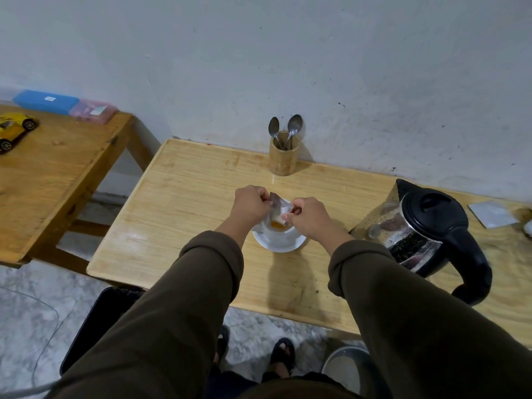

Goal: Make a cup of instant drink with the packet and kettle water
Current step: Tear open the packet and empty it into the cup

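Over a white cup [283, 230] on its saucer [277, 245] at the middle of a pale wooden table [178, 203], a person's left hand [251, 203] and right hand [309, 217] each pinch one side of a silvery packet [277, 203] — fingers closed tight on it. Orange powder [277, 224] lies inside the cup. At 3 o'clock stands a black-lidded kettle [423, 234]; at 12 o'clock, against the wall, a wooden holder [283, 158] with two spoons [294, 123].

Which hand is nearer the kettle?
Right. The right hand pinches the packet over the cup, just left of the kettle; the left hand holds the packet's far side.
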A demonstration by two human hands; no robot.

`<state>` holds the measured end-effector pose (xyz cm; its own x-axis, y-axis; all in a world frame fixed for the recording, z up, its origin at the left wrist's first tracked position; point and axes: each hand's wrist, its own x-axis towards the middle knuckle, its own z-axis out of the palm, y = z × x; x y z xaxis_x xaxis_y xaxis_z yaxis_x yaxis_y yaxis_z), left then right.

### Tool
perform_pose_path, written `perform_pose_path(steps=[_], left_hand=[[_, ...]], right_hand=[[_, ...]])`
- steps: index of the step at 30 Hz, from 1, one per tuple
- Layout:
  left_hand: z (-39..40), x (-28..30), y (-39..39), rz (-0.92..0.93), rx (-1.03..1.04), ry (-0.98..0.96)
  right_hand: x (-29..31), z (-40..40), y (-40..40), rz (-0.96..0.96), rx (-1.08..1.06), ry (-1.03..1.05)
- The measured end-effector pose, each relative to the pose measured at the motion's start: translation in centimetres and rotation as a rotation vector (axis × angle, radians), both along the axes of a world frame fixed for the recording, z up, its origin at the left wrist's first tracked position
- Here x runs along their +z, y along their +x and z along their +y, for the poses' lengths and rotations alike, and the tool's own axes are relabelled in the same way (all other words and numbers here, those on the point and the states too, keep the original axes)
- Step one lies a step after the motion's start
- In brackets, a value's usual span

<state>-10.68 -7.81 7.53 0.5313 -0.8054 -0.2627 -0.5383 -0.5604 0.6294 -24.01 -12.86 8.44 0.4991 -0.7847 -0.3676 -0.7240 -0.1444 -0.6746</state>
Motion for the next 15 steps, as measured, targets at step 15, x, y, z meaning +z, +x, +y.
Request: perform_pose_path(steps=[15], left_hand=[[1.0,0.0,-0.5,0.053,-0.043,-0.067]], right_hand=[[-0.1,0.1,-0.3,0.005,-0.011,-0.114]])
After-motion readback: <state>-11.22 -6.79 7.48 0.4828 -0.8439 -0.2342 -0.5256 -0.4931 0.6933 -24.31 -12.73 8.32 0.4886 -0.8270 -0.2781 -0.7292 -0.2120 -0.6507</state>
